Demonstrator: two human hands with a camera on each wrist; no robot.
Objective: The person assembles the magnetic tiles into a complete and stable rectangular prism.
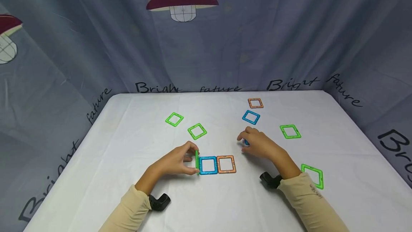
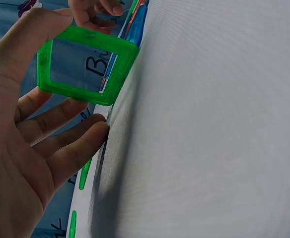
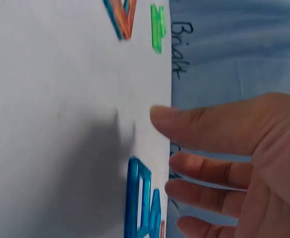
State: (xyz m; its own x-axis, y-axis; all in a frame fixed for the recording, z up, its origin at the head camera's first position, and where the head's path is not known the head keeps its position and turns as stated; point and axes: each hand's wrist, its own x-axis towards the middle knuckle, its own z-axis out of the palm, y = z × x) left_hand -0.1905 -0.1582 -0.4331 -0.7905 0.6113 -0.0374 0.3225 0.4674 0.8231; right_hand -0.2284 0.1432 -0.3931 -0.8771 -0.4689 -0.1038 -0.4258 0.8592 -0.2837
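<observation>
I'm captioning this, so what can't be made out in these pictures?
Head view: most of a blue tile, behind the right hand.
Head view: part of the rightmost green tile, behind the right sleeve.
Head view: sleeve lettering, too small to read.
Left wrist view: part of that hand, cut off by the top edge.
</observation>
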